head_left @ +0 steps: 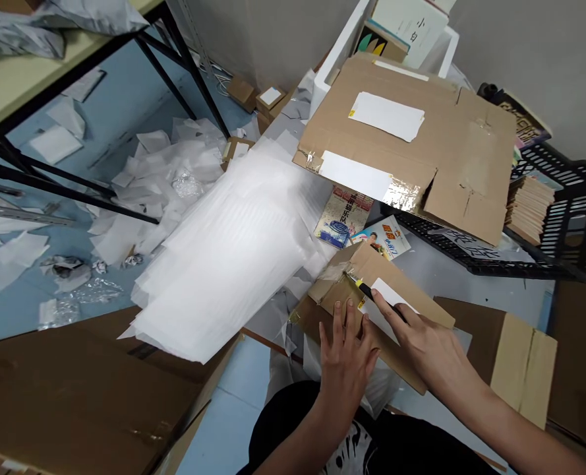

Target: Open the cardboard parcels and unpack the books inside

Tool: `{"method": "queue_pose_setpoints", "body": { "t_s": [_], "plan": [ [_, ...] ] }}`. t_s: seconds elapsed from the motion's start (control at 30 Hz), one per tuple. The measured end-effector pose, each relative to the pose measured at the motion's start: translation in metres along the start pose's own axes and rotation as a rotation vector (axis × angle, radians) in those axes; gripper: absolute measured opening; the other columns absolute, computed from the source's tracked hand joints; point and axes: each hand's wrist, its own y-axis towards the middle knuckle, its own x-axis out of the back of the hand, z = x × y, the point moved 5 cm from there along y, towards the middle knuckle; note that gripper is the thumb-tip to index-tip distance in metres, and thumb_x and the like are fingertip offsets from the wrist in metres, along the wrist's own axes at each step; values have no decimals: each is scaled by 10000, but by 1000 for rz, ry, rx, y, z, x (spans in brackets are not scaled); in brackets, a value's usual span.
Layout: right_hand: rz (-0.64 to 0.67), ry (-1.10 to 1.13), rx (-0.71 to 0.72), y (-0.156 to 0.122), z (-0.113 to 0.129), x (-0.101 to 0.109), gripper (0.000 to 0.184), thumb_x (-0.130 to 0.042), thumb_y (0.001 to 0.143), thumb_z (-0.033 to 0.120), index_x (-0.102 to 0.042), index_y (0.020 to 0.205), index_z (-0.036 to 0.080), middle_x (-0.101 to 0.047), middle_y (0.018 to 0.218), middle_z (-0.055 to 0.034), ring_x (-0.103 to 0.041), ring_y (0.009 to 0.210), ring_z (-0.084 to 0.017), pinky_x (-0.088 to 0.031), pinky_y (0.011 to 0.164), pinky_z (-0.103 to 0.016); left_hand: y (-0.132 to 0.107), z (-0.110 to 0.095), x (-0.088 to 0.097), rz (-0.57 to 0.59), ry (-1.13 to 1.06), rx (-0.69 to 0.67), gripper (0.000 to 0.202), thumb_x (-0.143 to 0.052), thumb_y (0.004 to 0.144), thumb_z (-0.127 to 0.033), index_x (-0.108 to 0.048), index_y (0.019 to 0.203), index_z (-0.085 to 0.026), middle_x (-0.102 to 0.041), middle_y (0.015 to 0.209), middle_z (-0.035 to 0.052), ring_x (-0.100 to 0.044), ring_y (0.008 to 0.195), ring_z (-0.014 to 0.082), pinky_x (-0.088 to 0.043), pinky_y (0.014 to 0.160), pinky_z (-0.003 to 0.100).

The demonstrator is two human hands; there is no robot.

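A flattish brown cardboard box with clear tape and a white label lies at the table's near edge. My right hand grips a black and yellow utility knife, its index finger stretched along the handle. The knife's tip meets the taped end of the cardboard. My left hand rests flat on the same box with fingers spread, just left of the knife. Just beyond the box are two thin books, a blue-and-cream one and a white one.
A stack of white foam sheets covers the table's left part. A larger flattened carton leans over a white foam bin and a black crate of books. Packing scraps litter the floor. Open cartons stand nearby.
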Motion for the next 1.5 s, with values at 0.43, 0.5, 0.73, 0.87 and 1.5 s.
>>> {"method": "queue_pose_setpoints", "body": {
  "t_s": [0.43, 0.5, 0.73, 0.87, 1.5],
  "plan": [
    [-8, -46, -58, -11, 3, -7, 915, -491, 702, -36, -138, 1495, 253, -618, 848, -7, -577, 518, -115, -399, 377, -205, -1, 2, 2, 17, -26, -21, 481, -485, 882, -444, -483, 1315, -232, -333, 1503, 121, -271, 1390, 334, -510, 907, 441],
    [-4, -43, -51, -13, 2, -8, 887, -497, 692, -43, -211, 1478, 254, -610, 819, 1, -570, 508, -108, -386, 369, -196, 0, 3, 3, 29, -19, -25, 489, -495, 878, -446, -479, 1315, -228, -317, 1510, 124, -265, 1392, 334, -526, 886, 419],
    [22, -67, -49, -15, -1, -8, 808, -521, 697, -34, -345, 1429, 258, -595, 777, 8, -542, 469, -96, -328, 340, -201, 1, 3, 6, 40, -1, -26, 498, -515, 871, -441, -470, 1323, -237, -298, 1519, 111, -280, 1388, 321, -569, 811, 372],
    [68, -50, -77, -22, -2, -15, 858, -524, 719, -6, -226, 1472, 277, -593, 773, 7, -554, 479, -101, -310, 343, -199, 1, 3, 6, 38, 6, -33, 497, -518, 871, -440, -468, 1327, -247, -301, 1519, 106, -293, 1384, 316, -582, 775, 359],
    [383, 33, -322, -114, -24, -17, 894, -500, 645, -93, -340, 1435, 295, -598, 751, 16, -485, 391, -73, -167, 362, -254, 7, 6, 9, 15, 99, -113, 497, -474, 900, -394, -453, 1363, -215, -325, 1500, 154, -271, 1386, 360, -595, 738, 395]
  ]
}}
